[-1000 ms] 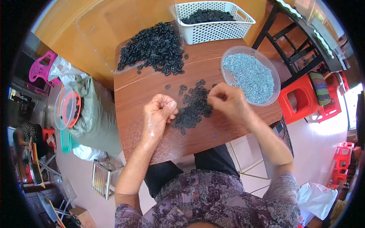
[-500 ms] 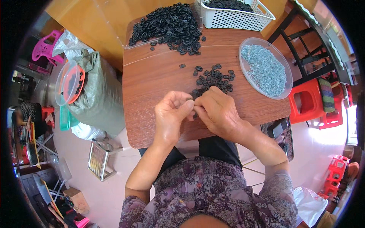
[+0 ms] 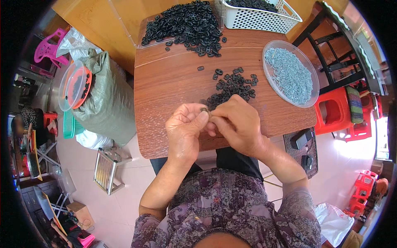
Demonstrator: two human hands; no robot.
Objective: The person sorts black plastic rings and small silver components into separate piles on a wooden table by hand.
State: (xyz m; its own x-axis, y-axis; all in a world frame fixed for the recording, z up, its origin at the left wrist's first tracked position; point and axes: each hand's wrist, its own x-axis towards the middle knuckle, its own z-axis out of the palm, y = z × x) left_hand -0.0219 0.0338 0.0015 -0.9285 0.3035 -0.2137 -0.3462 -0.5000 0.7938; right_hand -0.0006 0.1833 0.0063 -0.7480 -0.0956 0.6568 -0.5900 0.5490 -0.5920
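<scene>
Over the near part of the brown wooden table (image 3: 157,91), my two hands meet fingertip to fingertip. My left hand (image 3: 186,128) is closed, pinching a small black plastic piece (image 3: 204,110) between thumb and forefinger. Against it presses my right hand (image 3: 240,124), its fingers pinched together; whatever lies in them is hidden. Just beyond the hands is a small heap of black pieces (image 3: 233,86). A larger pile of black oval pieces (image 3: 186,27) covers the far left of the table. To the right, a round clear tray (image 3: 268,78) holds many small silvery screws (image 3: 291,76).
A white perforated basket (image 3: 260,20) with black pieces stands at the far right edge. Left of the table is a full green-grey sack (image 3: 109,99), with an orange-rimmed container (image 3: 84,89) beside it. Red stools (image 3: 333,111) and a small metal stool (image 3: 109,171) stand on the floor.
Both hands stay together in nearly the same place. The left hand has turned slightly, so the black piece at its fingertips now shows. The whole view has shifted a little.
</scene>
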